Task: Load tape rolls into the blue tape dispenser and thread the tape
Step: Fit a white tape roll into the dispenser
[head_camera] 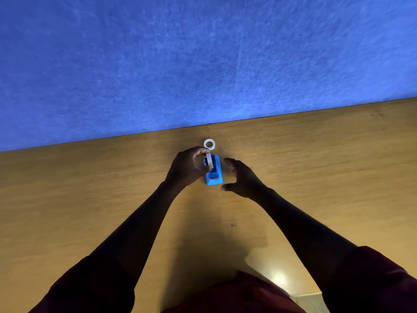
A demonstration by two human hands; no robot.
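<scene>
Fingers of the left hand curl round a white tape roll, held on edge, thumb low, index over the top; roll sits right over the open slot of the blue tape dispenser, maybe partly in it, contact with the slot walls cannot be told. Right hand just right of the dispenser, fingers spread and loosely bent, holding nothing, not clearly touching the dispenser body. Dispenser stands on the wooden bench, cutter end toward the person. Second tape roll lies flat on the bench just beyond the dispenser's far end, untouched. Blue felt wall behind the dispenser.

Handling, judged: roll looks light, stiff ring, smooth sides so a bit slippery; best gripped across the outer rim as now, keeping the flat faces free to drop between the slot walls. Loose tape end likely thin, sticky, hard to find; not visible here. Dispenser looks small and light plastic, likely to slide or tip when pressed, so the right hand would want to steady its side. Threading not yet started.
</scene>
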